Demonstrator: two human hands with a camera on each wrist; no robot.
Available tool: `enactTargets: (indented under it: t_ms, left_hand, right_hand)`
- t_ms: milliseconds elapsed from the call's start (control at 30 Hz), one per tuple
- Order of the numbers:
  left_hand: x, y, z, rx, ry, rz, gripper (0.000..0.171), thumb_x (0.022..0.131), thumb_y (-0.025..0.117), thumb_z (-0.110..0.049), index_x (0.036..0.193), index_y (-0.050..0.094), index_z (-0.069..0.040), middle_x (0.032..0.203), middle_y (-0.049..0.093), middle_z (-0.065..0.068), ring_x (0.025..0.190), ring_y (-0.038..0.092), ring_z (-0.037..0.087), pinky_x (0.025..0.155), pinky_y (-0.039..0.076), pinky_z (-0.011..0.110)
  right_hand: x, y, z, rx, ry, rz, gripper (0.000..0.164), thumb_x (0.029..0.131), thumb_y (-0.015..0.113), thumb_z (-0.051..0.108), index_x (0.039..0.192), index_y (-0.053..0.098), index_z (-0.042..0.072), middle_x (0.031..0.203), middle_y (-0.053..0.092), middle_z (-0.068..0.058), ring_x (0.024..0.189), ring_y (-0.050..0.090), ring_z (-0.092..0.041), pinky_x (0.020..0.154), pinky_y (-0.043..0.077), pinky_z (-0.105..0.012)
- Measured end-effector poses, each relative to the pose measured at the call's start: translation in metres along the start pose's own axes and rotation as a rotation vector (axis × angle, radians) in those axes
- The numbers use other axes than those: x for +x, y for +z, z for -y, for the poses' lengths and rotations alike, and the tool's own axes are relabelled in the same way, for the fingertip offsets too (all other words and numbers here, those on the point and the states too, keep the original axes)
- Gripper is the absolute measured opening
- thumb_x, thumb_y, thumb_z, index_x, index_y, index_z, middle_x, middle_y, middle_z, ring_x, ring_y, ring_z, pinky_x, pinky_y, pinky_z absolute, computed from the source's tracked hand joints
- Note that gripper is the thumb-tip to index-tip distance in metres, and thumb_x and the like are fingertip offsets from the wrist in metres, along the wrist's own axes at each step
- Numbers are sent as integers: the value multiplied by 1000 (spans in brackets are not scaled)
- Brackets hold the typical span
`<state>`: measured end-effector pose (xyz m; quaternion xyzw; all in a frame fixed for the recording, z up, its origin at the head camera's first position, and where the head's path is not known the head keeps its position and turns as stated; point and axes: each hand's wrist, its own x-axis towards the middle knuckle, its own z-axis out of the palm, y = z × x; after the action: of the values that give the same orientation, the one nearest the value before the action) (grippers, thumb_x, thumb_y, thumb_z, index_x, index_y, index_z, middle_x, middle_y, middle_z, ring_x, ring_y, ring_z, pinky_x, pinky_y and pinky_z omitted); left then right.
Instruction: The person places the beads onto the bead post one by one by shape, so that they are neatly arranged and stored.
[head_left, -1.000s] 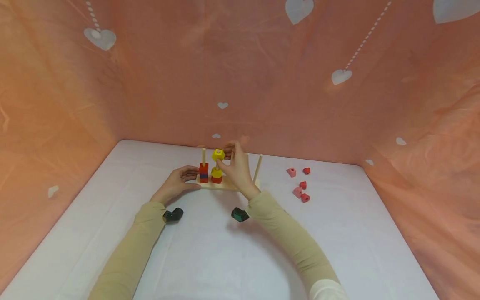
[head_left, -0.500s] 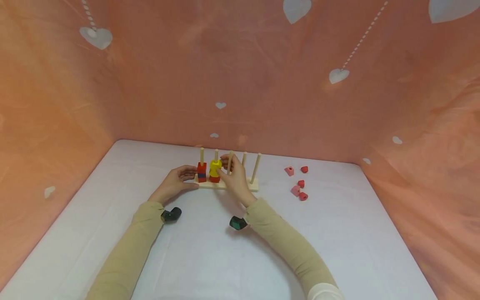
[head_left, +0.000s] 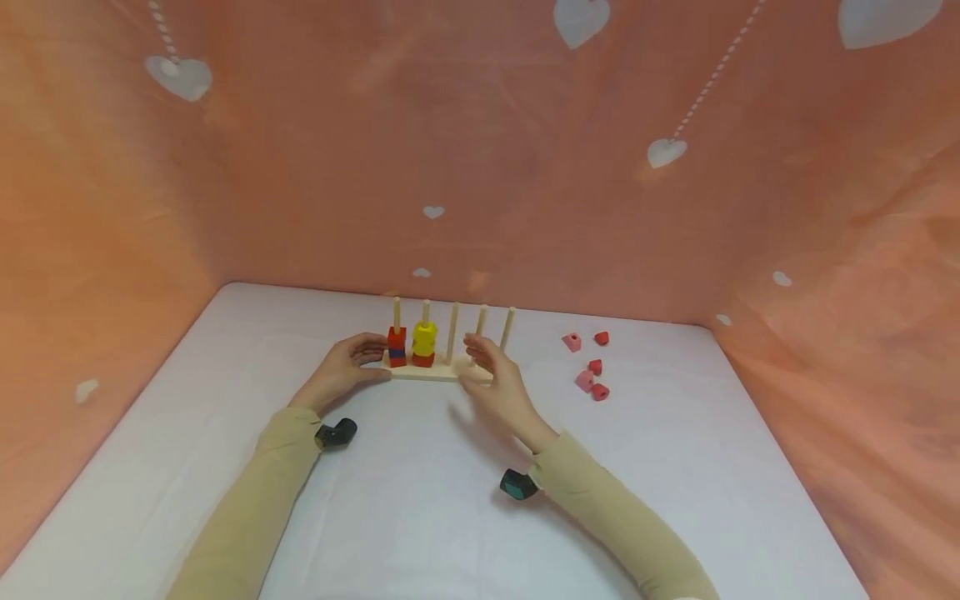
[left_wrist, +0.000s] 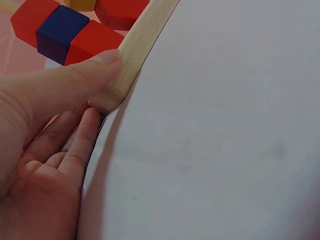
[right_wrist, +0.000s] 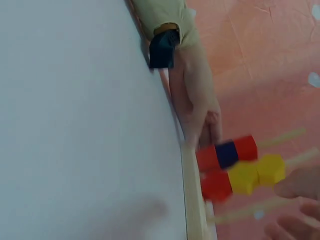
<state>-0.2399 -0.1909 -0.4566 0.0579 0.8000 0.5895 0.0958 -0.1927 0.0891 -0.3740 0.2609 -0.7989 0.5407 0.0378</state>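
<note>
A wooden peg stand (head_left: 427,375) with several upright pegs stands on the table. Its leftmost peg carries a red, blue and red stack of blocks (head_left: 397,337). On the second peg, two yellow blocks (head_left: 424,338) sit above a red block (head_left: 423,361). My left hand (head_left: 339,368) holds the stand's left end, thumb (left_wrist: 107,57) on its front edge and fingers beyond the end. Relaxed and holding nothing, my right hand (head_left: 506,398) is in front of the stand's right part and partly hides it. In the right wrist view its fingertips (right_wrist: 297,182) show near the yellow blocks.
Loose red and pink blocks lie to the right of the stand, among them a pink block (head_left: 572,342) and a red block (head_left: 600,392). A pink cloth wall (head_left: 480,167) rises behind the white table (head_left: 405,500).
My right hand lowered the upper yellow block down the second peg onto the other yellow one. It then let go and moved right. My left hand stayed at the stand's end.
</note>
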Motion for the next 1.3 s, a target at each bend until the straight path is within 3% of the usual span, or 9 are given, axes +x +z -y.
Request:
enactTargets:
  t_ms: [133,333,500,667,900,1133,1300]
  left_hand:
    - [-2,-3,2,9,0,-1,68,80,79,-15,137,44,-3,135,49,15,123,50,29,103,41,38]
    - [-4,-8,2,12,8,-10,68,79,79,-15,136,44,-3,135,49,16,124,49,29,103,41,39]
    - [-3,-10,2,12,-6,-10,69,79,79,-14,137,44,-3,136,48,16,124,49,30,104,41,39]
    - [-2,-10,3,-1,-5,-8,69,79,79,-14,137,43,-3,136,48,16,124,49,30,104,41,39]
    - [-2,-9,6,-1,-18,-13,72,78,81,-16,138,43,-3,135,49,16,123,50,30,104,41,40]
    - [-2,-10,4,-5,-19,-17,70,79,79,-14,138,43,-3,136,48,17,123,49,31,104,40,41]
    - [-2,-10,4,-5,-29,-20,69,80,79,-13,138,43,-3,136,49,16,123,49,30,105,40,41]
  right_hand:
    - [-19,-21,-20,-71,-8,-17,38,82,67,-12,119,56,-12,118,60,-26,107,56,-42,93,46,-54]
    - [-34,-66,-57,-184,-44,-118,33,80,70,-9,112,62,-5,110,65,-17,102,61,-32,88,51,-47]
    - [-40,-102,-67,-282,38,-169,34,80,72,-6,112,62,-3,109,65,-16,100,60,-35,86,51,-49]
    - [-43,-125,-80,-358,81,-160,36,80,72,-4,114,60,-4,110,62,-20,96,58,-41,80,53,-55]
    - [-42,-140,-100,-422,147,-110,43,82,75,4,120,57,-6,107,62,-24,100,55,-40,87,48,-53]
    - [-39,-141,-106,-450,265,-33,42,85,73,10,122,58,-2,104,62,-15,99,56,-30,90,51,-47]
    - [-38,-139,-109,-452,300,-3,41,85,72,9,122,58,-3,101,62,-13,95,56,-27,87,53,-42]
